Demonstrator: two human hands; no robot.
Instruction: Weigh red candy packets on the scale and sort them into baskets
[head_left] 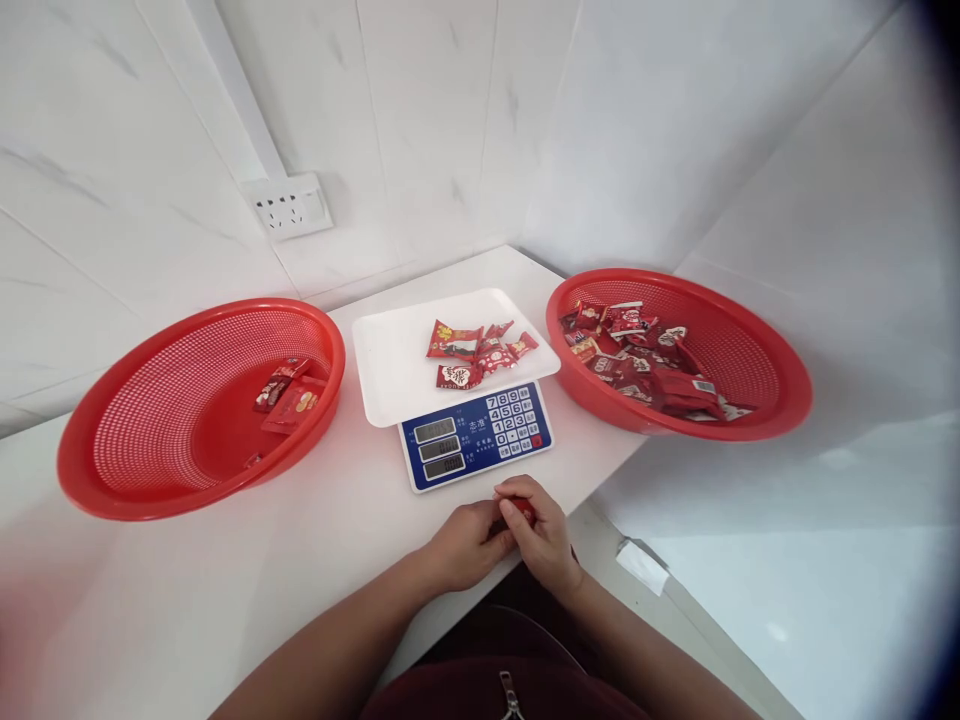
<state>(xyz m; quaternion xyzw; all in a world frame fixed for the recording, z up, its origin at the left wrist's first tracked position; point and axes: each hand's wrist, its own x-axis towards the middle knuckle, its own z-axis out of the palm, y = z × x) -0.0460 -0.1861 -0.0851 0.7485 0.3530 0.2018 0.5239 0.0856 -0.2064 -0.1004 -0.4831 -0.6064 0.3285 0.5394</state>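
Note:
My left hand (pixel 466 547) and my right hand (pixel 546 540) meet at the table's front edge, just below the scale. Both are closed around a small red-wrapped candy (pixel 527 509), mostly covered by my fingers. The blue-fronted digital scale (pixel 480 437) carries a white tray (pixel 397 345). Several red-wrapped candies (pixel 456 376) lie bunched on the tray's right half. To the right, a red mesh basket (pixel 780 390) holds a pile of red candy packets (pixel 630 365). The left red basket (pixel 97 450) contains a few packets (pixel 295 405) at its right side.
The white table (pixel 300 560) stands against a marbled wall with a socket panel (pixel 289 207) and cable trunking. On the right, the basket's rim reaches past the table edge. A white object (pixel 643 567) lies low by the right wall.

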